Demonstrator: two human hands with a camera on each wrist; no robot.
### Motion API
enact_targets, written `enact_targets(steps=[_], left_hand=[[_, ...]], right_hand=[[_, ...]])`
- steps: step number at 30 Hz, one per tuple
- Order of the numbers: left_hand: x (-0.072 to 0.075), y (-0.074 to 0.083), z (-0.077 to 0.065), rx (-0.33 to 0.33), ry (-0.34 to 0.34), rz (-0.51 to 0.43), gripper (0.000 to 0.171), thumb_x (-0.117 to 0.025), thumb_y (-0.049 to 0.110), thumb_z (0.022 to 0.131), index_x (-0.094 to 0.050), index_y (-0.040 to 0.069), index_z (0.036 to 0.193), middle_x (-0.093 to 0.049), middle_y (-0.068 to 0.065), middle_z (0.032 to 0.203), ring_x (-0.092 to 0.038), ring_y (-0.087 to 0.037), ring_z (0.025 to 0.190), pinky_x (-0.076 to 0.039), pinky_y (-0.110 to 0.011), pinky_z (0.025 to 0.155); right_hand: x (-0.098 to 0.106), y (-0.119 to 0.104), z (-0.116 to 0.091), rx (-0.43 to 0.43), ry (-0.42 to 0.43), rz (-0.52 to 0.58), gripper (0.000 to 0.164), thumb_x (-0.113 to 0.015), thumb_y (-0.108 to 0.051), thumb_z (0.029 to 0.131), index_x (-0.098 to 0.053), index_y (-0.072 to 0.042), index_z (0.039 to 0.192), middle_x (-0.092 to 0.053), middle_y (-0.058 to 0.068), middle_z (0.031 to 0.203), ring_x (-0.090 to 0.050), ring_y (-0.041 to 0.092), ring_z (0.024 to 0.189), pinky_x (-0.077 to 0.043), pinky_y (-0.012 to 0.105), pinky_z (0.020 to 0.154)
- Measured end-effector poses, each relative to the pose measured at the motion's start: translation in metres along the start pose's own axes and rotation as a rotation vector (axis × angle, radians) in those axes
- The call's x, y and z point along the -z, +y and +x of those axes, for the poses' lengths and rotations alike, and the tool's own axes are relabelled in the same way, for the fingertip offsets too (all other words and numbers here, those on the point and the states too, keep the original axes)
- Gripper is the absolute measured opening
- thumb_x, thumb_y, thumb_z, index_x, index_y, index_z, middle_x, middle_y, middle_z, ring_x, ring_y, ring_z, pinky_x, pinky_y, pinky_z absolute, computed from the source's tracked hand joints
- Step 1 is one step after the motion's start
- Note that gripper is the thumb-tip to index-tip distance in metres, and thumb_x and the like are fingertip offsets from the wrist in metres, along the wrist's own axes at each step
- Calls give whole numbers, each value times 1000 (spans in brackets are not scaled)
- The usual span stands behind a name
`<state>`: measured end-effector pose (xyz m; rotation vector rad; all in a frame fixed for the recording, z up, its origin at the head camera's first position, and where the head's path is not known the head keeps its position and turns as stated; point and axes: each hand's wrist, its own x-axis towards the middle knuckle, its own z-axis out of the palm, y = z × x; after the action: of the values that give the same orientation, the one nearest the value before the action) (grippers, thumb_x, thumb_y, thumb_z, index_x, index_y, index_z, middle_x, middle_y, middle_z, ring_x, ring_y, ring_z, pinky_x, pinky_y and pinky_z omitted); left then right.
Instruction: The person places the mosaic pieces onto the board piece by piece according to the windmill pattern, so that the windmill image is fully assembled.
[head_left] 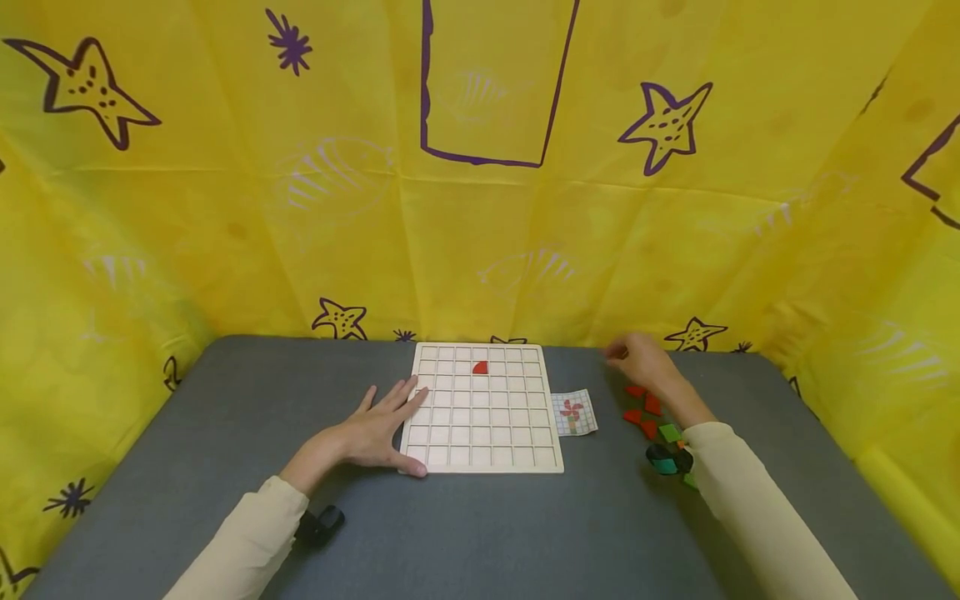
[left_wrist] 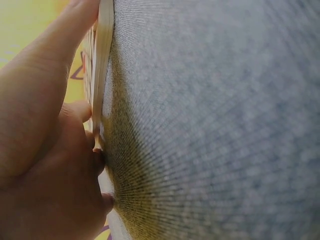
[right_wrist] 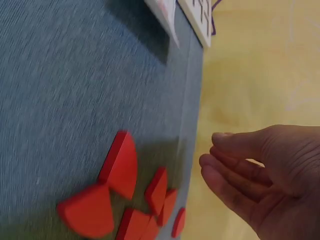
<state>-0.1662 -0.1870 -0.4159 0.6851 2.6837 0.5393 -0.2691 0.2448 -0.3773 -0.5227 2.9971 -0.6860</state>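
A pale wooden grid board (head_left: 481, 421) lies on the grey table, with one red quarter-round piece (head_left: 480, 367) in a cell of an upper row. My left hand (head_left: 378, 429) rests along the board's left edge with fingers spread, and the thumb is at the near left corner. Above the table, to the right of the board, my right hand (right_wrist: 265, 175) hovers with thumb and fingertips close together. Nothing shows between them. Several red pieces (right_wrist: 92, 212) lie below that hand, some touching or overlapping.
A small paper card (head_left: 574, 413) printed with a red flower on a grid lies against the board's right side. Green pieces (head_left: 670, 433) lie near the right wrist, partly hidden by the wrist strap (head_left: 667, 460). Yellow patterned cloth (head_left: 480, 217) hangs behind the table.
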Motion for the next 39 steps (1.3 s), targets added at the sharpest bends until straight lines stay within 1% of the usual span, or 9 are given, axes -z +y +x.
enact_targets(steps=[6,12,17,20,23,26,32,36,39], left_hand=[[1,0,1,-1,1,4,119,-75,65,73,-16,5,157,-3,-18,163,-3,-39,149,3,-66,112],[0,0,1,-7,-1,-7,118,-75,64,73,-16,5,157,-2,-18,163,-2,-39,149,4,-66,112],[0,1,0,2,-2,-13,119,-75,64,73,-16,6,157,-3,-19,163,-3,-39,149,4,-66,112],[-1,0,0,4,-1,-11,119,-75,64,73,-16,6,157,-3,-19,163,-3,-39,149,4,-66,112],[-1,0,0,-2,4,-11,118,-75,64,73,-16,5,157,-3,-19,163,-3,-39,149,4,-66,112],[-1,0,0,-7,10,-9,118,-75,64,73,-16,5,157,-3,-19,163,-3,-39,149,4,-65,112],[-1,0,0,-3,11,-4,118,-75,64,73,-16,6,157,-3,-18,163,-3,-39,149,4,-65,112],[-1,0,0,-2,11,-12,118,-76,64,73,-16,6,157,-3,-18,163,-2,-39,149,5,-65,112],[-2,0,0,-3,14,-16,118,-76,63,72,-16,6,157,-3,-18,163,-2,-39,149,5,-65,112]], right_hand=[[6,14,-7,-19,-38,28,25,-66,-1,90,-67,11,112,-68,26,107,-64,41,99,-53,49,81],[14,30,-15,6,-81,13,23,-68,2,85,-68,11,106,-69,25,101,-64,41,95,-52,52,82],[17,41,-20,10,-113,-8,23,-70,-3,87,-70,10,106,-70,26,101,-65,43,95,-52,53,82],[16,46,-21,-19,-130,-18,27,-70,-8,89,-69,11,108,-69,27,104,-64,44,97,-53,53,81],[14,49,-23,-55,-143,-22,30,-69,-12,91,-68,11,110,-68,28,107,-62,45,99,-52,53,82],[13,50,-23,-66,-150,-25,31,-69,-14,92,-68,11,111,-67,29,109,-62,46,100,-52,53,82],[11,50,-22,-59,-159,-28,26,-69,-16,92,-73,7,103,-71,23,100,-66,40,92,-55,49,76],[12,47,-22,-101,-158,-34,20,-72,-12,89,-75,6,96,-73,20,94,-66,35,86,-55,46,72],[13,43,-22,-131,-160,-26,17,-72,-10,88,-75,6,96,-73,20,94,-66,34,85,-54,44,72]])
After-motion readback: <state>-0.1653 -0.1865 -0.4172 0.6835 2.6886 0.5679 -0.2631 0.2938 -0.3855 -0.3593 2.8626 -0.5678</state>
